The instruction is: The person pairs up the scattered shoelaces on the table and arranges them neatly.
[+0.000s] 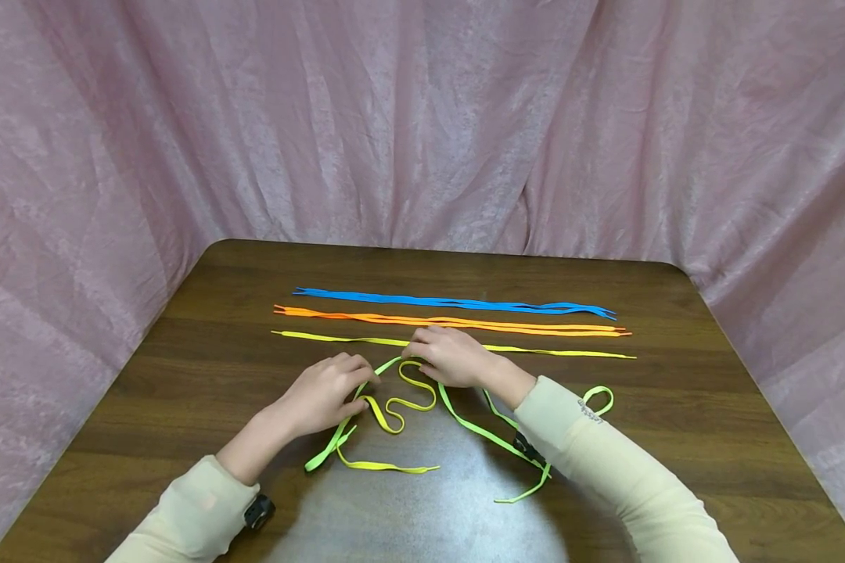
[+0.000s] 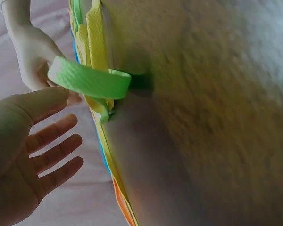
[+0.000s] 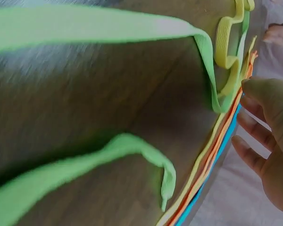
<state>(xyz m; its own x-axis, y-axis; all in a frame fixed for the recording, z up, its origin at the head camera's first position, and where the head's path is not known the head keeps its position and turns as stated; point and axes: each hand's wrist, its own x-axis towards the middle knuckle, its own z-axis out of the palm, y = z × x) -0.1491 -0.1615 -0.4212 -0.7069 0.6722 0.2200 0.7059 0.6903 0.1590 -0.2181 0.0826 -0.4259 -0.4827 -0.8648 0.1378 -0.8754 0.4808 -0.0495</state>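
Observation:
A light green shoelace (image 1: pixel 475 428) bends in an arch on the table, passing under both hands. Inside that arch winds a wavy yellow shoelace (image 1: pixel 418 407), its tail lying near the front. My left hand (image 1: pixel 331 391) is over the left side of the green lace, thumb and forefinger spaced apart beside the yellow one. In the left wrist view, a green loop (image 2: pixel 89 82) rises just past the thumb tip. Across the top of the arch reaches my right hand (image 1: pixel 451 356), fingers loosely bent close to both laces. The right wrist view has its thumb (image 3: pixel 262 89) overlapping the lace edge.
Behind the hands, a straight yellow lace (image 1: pixel 563 352), orange laces (image 1: pixel 366 317) and blue laces (image 1: pixel 408 299) lie in rows across the brown table (image 1: pixel 183 375). Another green loop (image 1: pixel 605 399) sticks out beyond the right sleeve. Pink curtains (image 1: pixel 422 117) surround the table.

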